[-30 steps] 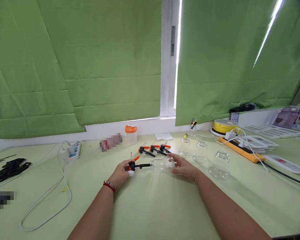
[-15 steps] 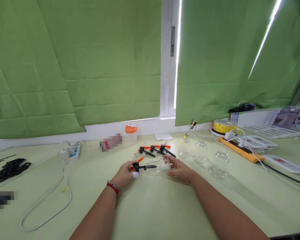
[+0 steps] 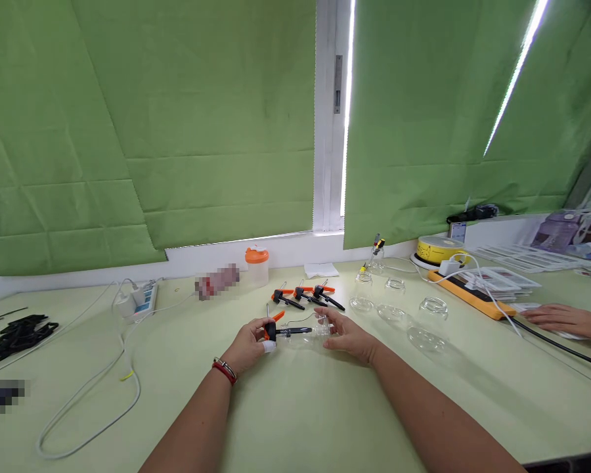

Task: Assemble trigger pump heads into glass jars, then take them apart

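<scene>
My left hand [image 3: 251, 345] grips the black and orange head of a pump sprayer [image 3: 270, 330] lying on its side. Its black tube points right, into or along a clear glass bottle [image 3: 303, 335]. My right hand [image 3: 347, 335] holds the bottle's right end between thumb and fingers. Exactly how far the tube is inside is hard to tell through the glass. Just behind the hands, three similar black and orange sprayer heads [image 3: 303, 293] lie side by side. Several clear glass bottles [image 3: 432, 322] stand to the right.
An orange-lidded cup [image 3: 257, 266] stands at the back. At right are an orange power strip [image 3: 473, 295], a yellow spool [image 3: 439, 249], stacked cards and another person's hand [image 3: 561, 320]. Cables, a white power strip [image 3: 146, 302] and black straps [image 3: 17, 338] lie left.
The sprayer head and bottle are closer together, as my right hand has shifted slightly left. Another person's hand has come into view at the right, over the cards.
</scene>
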`<move>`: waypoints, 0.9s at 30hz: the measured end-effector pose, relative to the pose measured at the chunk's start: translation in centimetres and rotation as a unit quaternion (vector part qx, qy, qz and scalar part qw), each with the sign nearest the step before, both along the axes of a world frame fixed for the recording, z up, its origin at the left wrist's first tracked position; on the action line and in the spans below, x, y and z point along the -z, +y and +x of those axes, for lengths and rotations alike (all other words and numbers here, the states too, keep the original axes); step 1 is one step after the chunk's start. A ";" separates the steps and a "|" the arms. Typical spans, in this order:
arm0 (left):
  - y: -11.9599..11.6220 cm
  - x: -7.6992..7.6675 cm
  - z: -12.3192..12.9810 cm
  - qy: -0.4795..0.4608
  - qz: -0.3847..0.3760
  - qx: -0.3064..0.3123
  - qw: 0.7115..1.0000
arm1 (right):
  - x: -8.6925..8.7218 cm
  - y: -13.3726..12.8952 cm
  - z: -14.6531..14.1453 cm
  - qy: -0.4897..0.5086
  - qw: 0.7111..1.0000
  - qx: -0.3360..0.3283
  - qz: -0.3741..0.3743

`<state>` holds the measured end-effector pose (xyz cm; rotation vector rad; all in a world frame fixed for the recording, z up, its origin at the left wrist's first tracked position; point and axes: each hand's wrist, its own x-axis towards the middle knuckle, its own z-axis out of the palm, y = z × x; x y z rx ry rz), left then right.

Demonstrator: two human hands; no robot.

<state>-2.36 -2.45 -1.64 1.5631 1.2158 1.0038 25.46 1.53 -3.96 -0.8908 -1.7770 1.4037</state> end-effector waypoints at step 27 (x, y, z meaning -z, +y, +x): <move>0.5 1.0 0.4 -0.015 0.030 0.026 0.999 | 0.2 0.0 -0.4 0.020 0.999 -0.026 0.007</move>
